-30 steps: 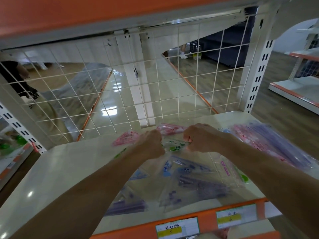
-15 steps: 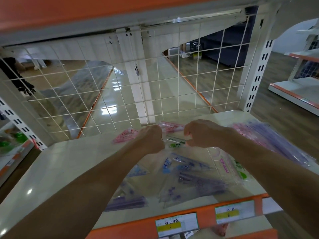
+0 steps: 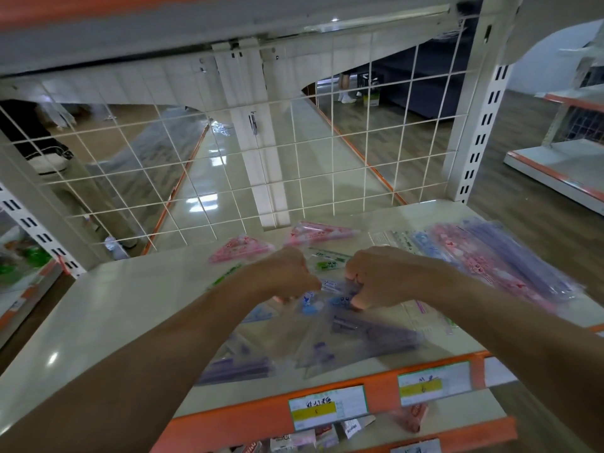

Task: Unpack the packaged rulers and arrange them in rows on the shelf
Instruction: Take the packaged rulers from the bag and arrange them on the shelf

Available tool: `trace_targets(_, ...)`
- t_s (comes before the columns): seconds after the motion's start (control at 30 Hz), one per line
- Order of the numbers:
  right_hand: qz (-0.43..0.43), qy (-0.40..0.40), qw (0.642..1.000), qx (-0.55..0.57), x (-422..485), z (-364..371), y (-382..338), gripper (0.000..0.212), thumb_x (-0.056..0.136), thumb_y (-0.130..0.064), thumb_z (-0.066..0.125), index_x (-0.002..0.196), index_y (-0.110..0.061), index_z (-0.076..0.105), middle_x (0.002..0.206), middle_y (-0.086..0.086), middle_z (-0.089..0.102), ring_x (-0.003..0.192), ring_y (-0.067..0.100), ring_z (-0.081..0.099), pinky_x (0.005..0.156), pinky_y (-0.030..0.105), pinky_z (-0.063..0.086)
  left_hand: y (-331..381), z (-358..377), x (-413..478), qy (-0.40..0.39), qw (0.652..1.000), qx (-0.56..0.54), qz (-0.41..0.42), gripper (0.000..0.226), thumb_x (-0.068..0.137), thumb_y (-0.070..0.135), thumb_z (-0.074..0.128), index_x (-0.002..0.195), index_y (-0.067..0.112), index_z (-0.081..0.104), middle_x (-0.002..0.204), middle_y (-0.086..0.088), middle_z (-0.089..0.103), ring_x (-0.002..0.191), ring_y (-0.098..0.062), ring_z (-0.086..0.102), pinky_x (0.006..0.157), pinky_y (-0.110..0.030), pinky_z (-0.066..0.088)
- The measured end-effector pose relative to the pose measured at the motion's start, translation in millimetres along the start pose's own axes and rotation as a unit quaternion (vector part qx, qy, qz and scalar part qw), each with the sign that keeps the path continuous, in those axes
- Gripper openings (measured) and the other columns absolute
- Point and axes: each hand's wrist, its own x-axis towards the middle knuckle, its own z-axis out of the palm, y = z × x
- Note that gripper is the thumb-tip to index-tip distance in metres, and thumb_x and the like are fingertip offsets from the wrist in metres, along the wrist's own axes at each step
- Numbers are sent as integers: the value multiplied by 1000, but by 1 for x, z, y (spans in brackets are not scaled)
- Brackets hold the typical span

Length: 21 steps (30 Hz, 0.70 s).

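- The left hand (image 3: pixel 287 276) and the right hand (image 3: pixel 382 277) sit close together over the middle of the glossy cream shelf board (image 3: pixel 114 305). Both are curled into tight fists, with no finger held straight.
- Between them lies the clear plastic packet with blue print (image 3: pixel 331 289). The right thumb and fingers pinch its edge. The left hand grips the opposite side, though most of its fingertips are hidden under the knuckles.
- The step in hand looks like pulling this packet open, so its rulers are not yet out.
- To do it well, both pinches should stay close to the seal, with the hands drawing apart evenly. A short, steady pull is likely to serve better than a jerk, which could scatter the contents over the neighbouring goods.
- Thin film of this kind probably stretches before it gives, so a fresh hold nearer the seam may be needed.
- Loose packets crowd the work. Two pink triangular packets (image 3: pixel 240 248) lie just behind the hands, a purple-printed clear packet (image 3: pixel 369 335) lies just in front, and another purple packet (image 3: pixel 235 371) sits near the orange price rail (image 3: pixel 327 407).
- A thick stack of long pink and purple packaged rulers (image 3: pixel 490 259) rests at the right end of the board, beside the right forearm.
- No tidy row shows so far. The bare left half of the board seems the natural place to begin one, with edges squared to the white wire grid back (image 3: pixel 228 174).
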Motion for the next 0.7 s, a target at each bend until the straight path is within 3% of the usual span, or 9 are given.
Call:
trace_targets(0.1, 13, -14, 1000, 1, 2, -3, -2, 17, 77, -26, 64, 75, -12, 54, 68, 1, 48, 62, 18, 47, 51, 23, 33, 0, -2, 1, -3, 999, -40, -32, 31, 90, 24, 63, 100, -5, 65, 87, -14, 66, 74, -22, 63, 70, -29, 56)
trace_targets(0.23, 14, -15, 1000, 10, 3, 0, -1, 16, 78, -26, 62, 75, -13, 53, 71, 0, 47, 60, 15, 44, 51, 24, 32, 1, -1, -1, -20, 996, -75, -40, 15, 90, 17, 62, 94, 2, 61, 74, -10, 51, 59, -17, 48, 56, -24, 44)
trace_targets(0.37, 31, -9, 999, 41, -1, 3, -1, 18, 80, -26, 61, 73, -22, 45, 76, -6, 42, 63, 10, 40, 53, 24, 30, 4, 2, -4, -9, 994, -102, -24, 12, 91, 13, 59, 99, 4, 58, 82, -13, 47, 69, -22, 49, 61, -28, 48)
trace_targets(0.43, 35, 2, 998, 44, -2, 3, -4, 11, 80, -24, 62, 85, -19, 54, 82, -4, 50, 72, 15, 49, 55, 24, 33, 7, 2, -3, -3, 993, -113, -28, 20, 92, 14, 58, 107, 1, 59, 88, -14, 56, 76, -25, 58, 70, -32, 55)
trace_targets(0.5, 43, 5, 998, 38, -2, 2, -8, 23, 81, -22, 62, 102, -14, 59, 92, 1, 58, 83, 20, 54, 57, 23, 35, 7, 1, -2, 1, 990, -134, -45, 21, 92, 13, 59, 109, 1, 57, 91, -13, 58, 77, -23, 60, 73, -35, 57)
trace_targets(0.7, 45, 12, 999, 28, -2, 2, -10, 19, 83, -26, 63, 95, -17, 51, 83, -3, 49, 81, 19, 50, 59, 25, 32, 2, -2, 0, -3, 978, -195, -75, 29, 87, 11, 63, 110, -5, 56, 88, -14, 52, 68, -21, 56, 63, -32, 57)
